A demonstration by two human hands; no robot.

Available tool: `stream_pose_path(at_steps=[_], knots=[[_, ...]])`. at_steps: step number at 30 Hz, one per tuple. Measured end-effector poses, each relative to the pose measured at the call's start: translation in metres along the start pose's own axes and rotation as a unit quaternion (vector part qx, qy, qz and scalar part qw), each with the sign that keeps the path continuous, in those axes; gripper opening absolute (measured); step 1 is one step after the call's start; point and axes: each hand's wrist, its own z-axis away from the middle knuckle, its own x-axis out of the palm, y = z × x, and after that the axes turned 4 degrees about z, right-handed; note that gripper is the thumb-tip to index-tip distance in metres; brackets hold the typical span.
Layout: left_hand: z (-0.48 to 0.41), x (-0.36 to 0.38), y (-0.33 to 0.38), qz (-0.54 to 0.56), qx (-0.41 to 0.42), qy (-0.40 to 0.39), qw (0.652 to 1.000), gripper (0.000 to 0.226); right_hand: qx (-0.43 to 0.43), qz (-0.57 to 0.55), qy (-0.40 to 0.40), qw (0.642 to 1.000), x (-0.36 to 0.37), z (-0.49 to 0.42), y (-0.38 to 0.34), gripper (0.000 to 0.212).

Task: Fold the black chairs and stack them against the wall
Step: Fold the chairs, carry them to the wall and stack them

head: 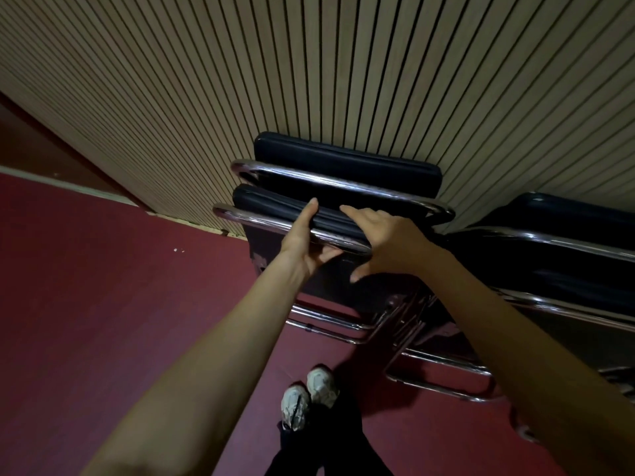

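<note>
Leaning against the slatted wall (240, 80) at mid-frame, two folded chairs stand one behind the other, the rear chair (343, 161) next to the wall and the front chair (264, 205) against it. The left hand (304, 242) grips the front chair's chrome top bar, fingers curled under and thumb lying up over the cushion. The right hand (388, 242) rests on the same top edge, fingers straight and spread wide. More chairs (567, 242) lean at right. Shoes (309, 396) stand on the red floor (103, 304) at bottom centre.

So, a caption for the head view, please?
Left hand grips, right hand touches the front folded chair by the slatted wall.
</note>
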Motion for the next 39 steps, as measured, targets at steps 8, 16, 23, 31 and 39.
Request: stream_pose_path(at_steps=[8, 16, 23, 31, 39], knots=[[0.006, -0.006, 0.003, -0.034, 0.017, -0.009, 0.999, 0.054, 0.04, 0.06, 0.032, 0.997, 0.004, -0.003, -0.003, 0.084], [0.003, -0.015, 0.003, -0.025, 0.005, -0.013, 1.0, 0.049, 0.033, 0.053, 0.057, 0.996, 0.009, -0.003, -0.008, 0.087], [-0.004, 0.0, 0.024, -0.054, -0.005, -0.029, 0.998, 0.051, 0.037, -0.002, 0.044, 0.998, -0.004, -0.022, 0.009, 0.087], [0.012, -0.004, 0.018, -0.058, -0.007, -0.024, 0.998, 0.037, 0.03, 0.024, -0.004, 0.999, -0.004, -0.013, 0.002, 0.093], [0.016, -0.022, 0.017, -0.016, 0.068, 0.031, 0.997, 0.027, 0.026, 0.021, 0.007, 0.999, -0.003, -0.005, -0.002, 0.09]])
